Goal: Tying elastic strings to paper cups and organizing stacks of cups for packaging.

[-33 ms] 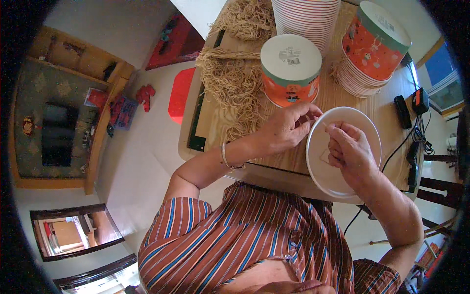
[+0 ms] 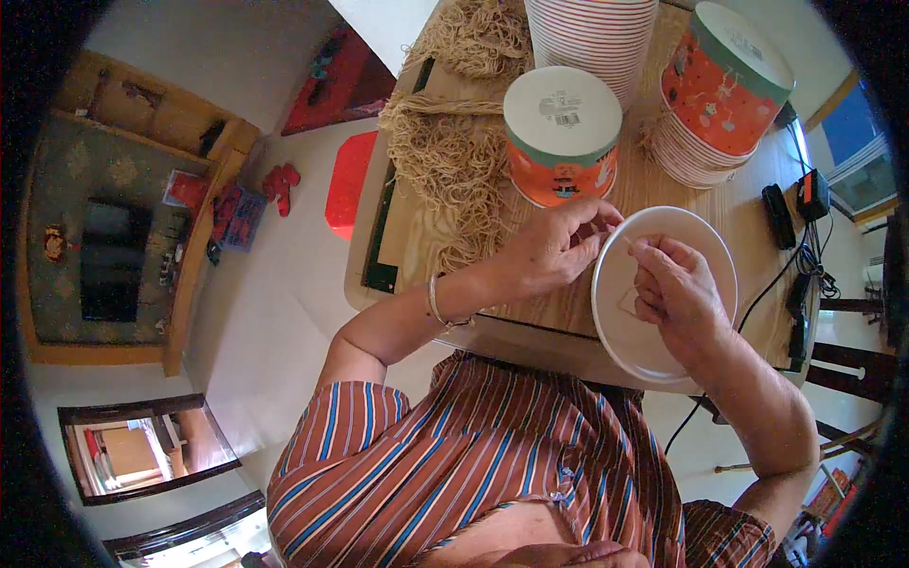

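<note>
A white-lined paper bucket (image 2: 653,352) is tipped with its open mouth toward me at the table's near edge. My left hand (image 2: 559,248) is at its left rim, fingers curled and closed against the side; part of the grip is hidden behind the rim. Inside the mouth, my right hand (image 2: 677,284) is closed, thumb and forefinger pinching a thin pale cord (image 2: 625,308). A bend of that cord hangs below the fingers, against the inner wall. Just beyond my left hand, an orange and green paper bucket (image 2: 563,114) stands upside down.
Tangled beige cords (image 2: 450,156) cover the table's left part. Behind stand a tall stack of white paper buckets (image 2: 597,43) and an upturned orange stack (image 2: 720,95). Black adapters and cables (image 2: 810,227) lie at the right edge. A red stool (image 2: 350,185) is beside the table.
</note>
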Tool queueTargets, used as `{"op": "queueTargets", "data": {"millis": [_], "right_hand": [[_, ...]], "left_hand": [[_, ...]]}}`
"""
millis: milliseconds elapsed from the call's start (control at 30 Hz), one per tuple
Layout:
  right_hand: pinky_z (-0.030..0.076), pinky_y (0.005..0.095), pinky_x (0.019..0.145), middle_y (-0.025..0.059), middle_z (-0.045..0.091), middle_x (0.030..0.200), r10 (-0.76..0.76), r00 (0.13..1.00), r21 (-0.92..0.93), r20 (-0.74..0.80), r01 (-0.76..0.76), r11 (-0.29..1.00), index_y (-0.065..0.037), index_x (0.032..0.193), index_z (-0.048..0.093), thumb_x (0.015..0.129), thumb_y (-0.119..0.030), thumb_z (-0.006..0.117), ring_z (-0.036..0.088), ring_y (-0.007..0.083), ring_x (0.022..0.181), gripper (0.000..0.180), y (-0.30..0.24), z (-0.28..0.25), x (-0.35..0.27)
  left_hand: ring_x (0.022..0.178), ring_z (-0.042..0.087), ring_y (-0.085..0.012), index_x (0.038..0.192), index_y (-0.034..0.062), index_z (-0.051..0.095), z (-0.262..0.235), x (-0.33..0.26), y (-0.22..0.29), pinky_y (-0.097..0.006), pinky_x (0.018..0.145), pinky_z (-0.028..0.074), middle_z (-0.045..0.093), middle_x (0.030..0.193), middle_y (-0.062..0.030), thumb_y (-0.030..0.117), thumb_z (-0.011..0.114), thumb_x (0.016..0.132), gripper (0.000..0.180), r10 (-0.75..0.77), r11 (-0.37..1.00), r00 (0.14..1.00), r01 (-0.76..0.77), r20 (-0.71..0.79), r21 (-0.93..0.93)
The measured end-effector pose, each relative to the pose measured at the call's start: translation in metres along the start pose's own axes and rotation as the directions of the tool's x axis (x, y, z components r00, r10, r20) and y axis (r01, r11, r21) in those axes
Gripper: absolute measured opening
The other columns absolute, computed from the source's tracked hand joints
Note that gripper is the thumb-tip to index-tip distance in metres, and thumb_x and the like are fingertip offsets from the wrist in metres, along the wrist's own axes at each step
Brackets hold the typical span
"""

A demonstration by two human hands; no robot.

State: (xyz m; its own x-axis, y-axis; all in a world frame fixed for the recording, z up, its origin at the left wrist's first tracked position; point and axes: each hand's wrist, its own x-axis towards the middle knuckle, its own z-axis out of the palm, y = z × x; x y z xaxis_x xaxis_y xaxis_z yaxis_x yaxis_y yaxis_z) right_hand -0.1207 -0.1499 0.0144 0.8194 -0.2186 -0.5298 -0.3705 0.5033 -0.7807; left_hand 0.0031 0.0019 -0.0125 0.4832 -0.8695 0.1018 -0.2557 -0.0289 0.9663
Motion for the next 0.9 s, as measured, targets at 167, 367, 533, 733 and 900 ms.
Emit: {"op": "queueTargets", "data": {"millis": [167, 367, 533, 733, 900], "right_hand": [[0.029, 0.0232, 0.037, -0.0041, 0.041, 0.06, 0.003, 1.0, -0.009, -0.021, -0.003, 1.0, -0.004, 0.093, 0.057, 0.092, -0.018, 0.059, 0.036, 0.0053, 0.046, 0.014, -0.0031, 0.0043, -0.0013], [0.029, 0.0214, 0.039, -0.0061, 0.038, 0.061, 0.003, 1.0, -0.009, 0.016, -0.003, 1.0, -0.005, 0.094, 0.057, 0.092, -0.019, 0.059, 0.033, 0.0039, 0.046, 0.014, -0.0051, 0.0049, -0.0026], [0.028, 0.0195, 0.04, -0.0079, 0.036, 0.061, 0.007, 1.0, -0.024, 0.019, -0.006, 1.0, -0.008, 0.094, 0.057, 0.093, -0.02, 0.058, 0.03, 0.0024, 0.047, 0.012, -0.0063, 0.0077, -0.003], [0.027, 0.0195, 0.04, -0.0081, 0.034, 0.06, 0.002, 1.0, -0.032, 0.014, -0.002, 0.999, -0.008, 0.093, 0.057, 0.093, -0.02, 0.059, 0.03, 0.0024, 0.047, 0.013, -0.0069, 0.0083, -0.0018], [0.03, 0.0225, 0.04, -0.006, 0.039, 0.059, -0.003, 1.0, -0.049, 0.014, 0.004, 0.999, -0.004, 0.092, 0.057, 0.093, -0.019, 0.057, 0.036, 0.0045, 0.047, 0.015, -0.0083, 0.0095, -0.0005]], "left_hand": [[0.075, 0.053, -0.008, 0.109, 0.0001, 0.054, 0.0013, 0.0009, -0.0028, -0.024, 0.07, 0.047, 0.057, 0.084, -0.0025, -0.001, 0.052, 0.09, 0.019, 0.028, 1.0, 0.999, -0.028, -0.027, -0.004], [0.076, 0.054, -0.008, 0.109, 0.0001, 0.055, 0.0012, 0.0007, -0.0031, -0.023, 0.07, 0.047, 0.057, 0.084, -0.0025, -0.001, 0.052, 0.09, 0.019, 0.031, 0.999, 0.999, -0.031, -0.025, 0.016], [0.091, 0.057, -0.0096, 0.115, 0.0039, 0.054, -0.0018, 0.0001, -0.0015, -0.026, 0.081, 0.047, 0.06, 0.096, -0.0033, 0.002, 0.05, 0.092, 0.023, -0.033, 0.999, 0.999, 0.033, 0.037, 0.0], [0.08, 0.058, -0.0088, 0.107, 0.001, 0.058, 0.0014, 0.0011, 0.0024, -0.024, 0.073, 0.048, 0.062, 0.086, -0.004, 0.001, 0.055, 0.091, 0.016, 0.036, 0.998, 0.999, -0.035, -0.032, 0.044], [0.081, 0.061, -0.0109, 0.104, 0.0025, 0.061, 0.0035, 0.0014, -0.0021, -0.026, 0.073, 0.049, 0.065, 0.087, -0.0062, 0.002, 0.058, 0.09, 0.014, 0.065, 0.996, 0.996, -0.06, -0.063, 0.069]]}}
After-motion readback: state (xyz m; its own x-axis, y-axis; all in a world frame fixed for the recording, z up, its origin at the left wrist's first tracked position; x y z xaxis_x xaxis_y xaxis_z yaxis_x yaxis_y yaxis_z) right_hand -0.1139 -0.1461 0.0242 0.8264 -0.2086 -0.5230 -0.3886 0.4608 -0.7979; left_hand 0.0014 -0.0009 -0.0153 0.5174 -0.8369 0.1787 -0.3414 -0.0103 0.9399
